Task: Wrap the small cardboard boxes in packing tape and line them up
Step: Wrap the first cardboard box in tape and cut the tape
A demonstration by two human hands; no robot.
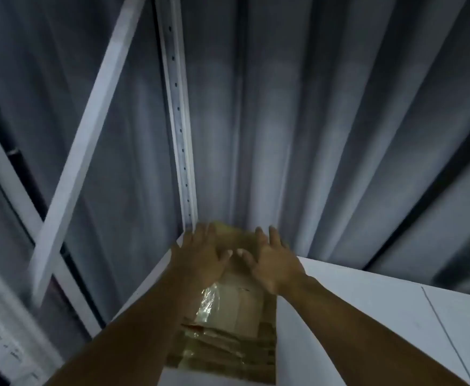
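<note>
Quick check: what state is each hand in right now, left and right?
Left hand: open, fingers spread, apparently on the far taped box.
Right hand: open, fingers spread at the same box, gripping nothing.

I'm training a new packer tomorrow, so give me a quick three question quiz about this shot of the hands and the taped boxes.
1. True or false: the left hand grips a tape roll.
2. What hangs behind the row of taped boxes? A) grey curtain B) brick wall C) glass door
3. Fill in: the perforated white upright stands to the ___ of the boxes.
Key: 1 false, it and the right hand are open, fingers spread; 2 A; 3 left.
</note>
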